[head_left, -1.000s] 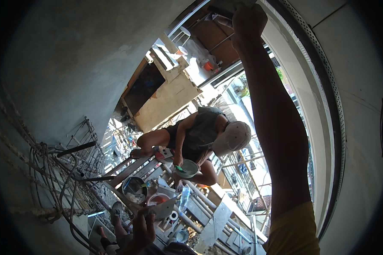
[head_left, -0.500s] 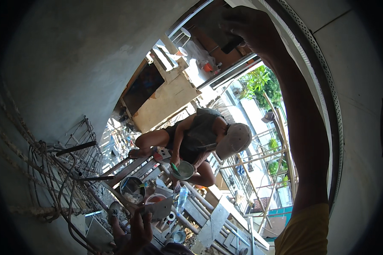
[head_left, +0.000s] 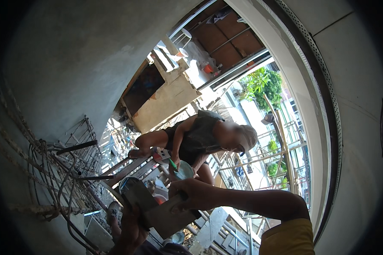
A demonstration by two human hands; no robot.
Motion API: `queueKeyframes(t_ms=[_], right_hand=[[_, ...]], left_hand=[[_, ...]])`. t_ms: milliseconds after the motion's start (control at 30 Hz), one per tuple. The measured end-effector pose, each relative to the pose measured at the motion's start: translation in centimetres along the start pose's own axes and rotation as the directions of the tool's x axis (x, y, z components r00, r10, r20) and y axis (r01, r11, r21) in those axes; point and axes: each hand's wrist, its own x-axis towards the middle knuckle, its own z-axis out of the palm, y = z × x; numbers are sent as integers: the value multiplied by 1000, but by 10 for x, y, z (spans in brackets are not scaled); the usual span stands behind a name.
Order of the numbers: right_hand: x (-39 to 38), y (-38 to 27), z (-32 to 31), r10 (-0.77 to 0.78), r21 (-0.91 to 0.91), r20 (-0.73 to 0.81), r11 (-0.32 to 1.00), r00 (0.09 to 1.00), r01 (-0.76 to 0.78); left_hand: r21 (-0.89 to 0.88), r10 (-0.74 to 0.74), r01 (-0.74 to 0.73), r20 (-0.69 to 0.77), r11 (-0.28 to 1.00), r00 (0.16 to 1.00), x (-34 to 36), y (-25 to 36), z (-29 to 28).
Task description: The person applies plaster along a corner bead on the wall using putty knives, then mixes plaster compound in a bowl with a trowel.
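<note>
Low in the view, my left hand [head_left: 132, 228] is closed around a flat grey plate [head_left: 139, 195] tilted upward. My right hand [head_left: 193, 193] grips a broad flat scraper [head_left: 170, 219], fingers and thumb pressed to its blade. The two flat tools overlap in front of me, and whether they touch is hard to tell. Just beyond, a seated person in a cap holds a round bowl [head_left: 184, 171] and a green-handled tool [head_left: 172, 163]. The bucket [head_left: 132, 183] behind my plate is partly hidden.
Bent rebar [head_left: 51, 170] and wire stick out at the left. A smooth grey wall [head_left: 81, 55] rises at upper left, and a curved white edge with perforated trim [head_left: 327, 93] runs down the right. Planks and pipes [head_left: 212, 225] lie below; bamboo scaffolding [head_left: 281, 140] stands beyond.
My right hand has come down from the upper trim to the plate in my left hand, bringing the scraper. My left hand has shifted slightly left. The seated person's head has lifted.
</note>
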Motion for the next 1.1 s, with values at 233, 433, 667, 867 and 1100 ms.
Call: queueKeyframes(t_ms=[233,433,667,867,1100], right_hand=[[-1,-6,-73,-193,-304,-723,951,663,-55],[-9,-108,-198,-836,-847,4,-294,549,-442],[-19,-148,-295,-816,-593,82,-502,572,-630],[-11,-156,-306,-792,-443,-99,-507,602,-740],[-14,-149,-307,-788,-386,-185,-491,587,-781]], left_hand=[[72,53,-61,98,996,994,0,2,-6],[209,111,-151,194,966,975,9,3,8],[223,132,-144,68,964,989,6,-17,-13],[213,108,-125,87,969,990,4,-18,-23],[206,64,-87,118,975,991,6,-17,-23]])
